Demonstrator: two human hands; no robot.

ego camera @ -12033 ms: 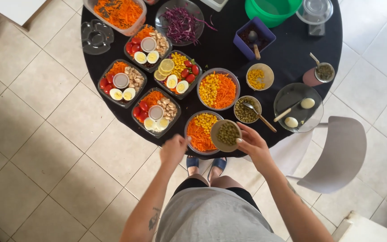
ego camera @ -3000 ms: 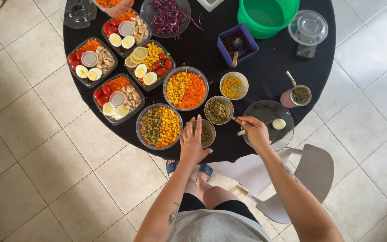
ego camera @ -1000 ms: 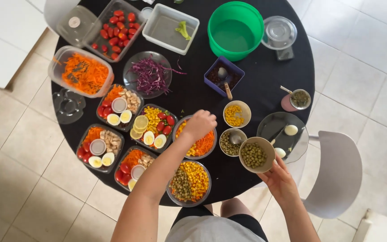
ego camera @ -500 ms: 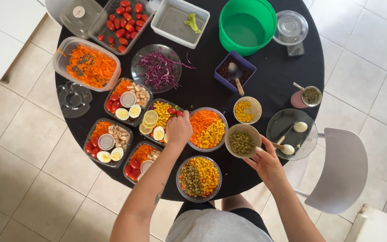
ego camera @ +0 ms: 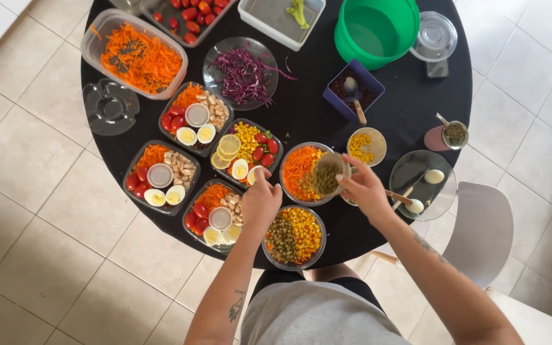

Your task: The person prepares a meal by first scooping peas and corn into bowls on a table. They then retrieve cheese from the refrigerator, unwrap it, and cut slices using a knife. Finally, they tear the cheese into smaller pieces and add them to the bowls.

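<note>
Right hand (ego camera: pixel 367 189): gripping a small bowl of peas (ego camera: pixel 328 174), tilting it over the round bowl of carrot and corn (ego camera: pixel 301 172) on the black table (ego camera: pixel 404 96).
Left hand (ego camera: pixel 260 203): fingers curled, steadying that bowl's near rim.
Step, as judged: tipping in peas. Next calls for an even pour, as in the finished bowl (ego camera: pixel 294 236).

light: bright, even daylight | shadows: soft, faint | focus: sharp; edges slightly curved
</note>
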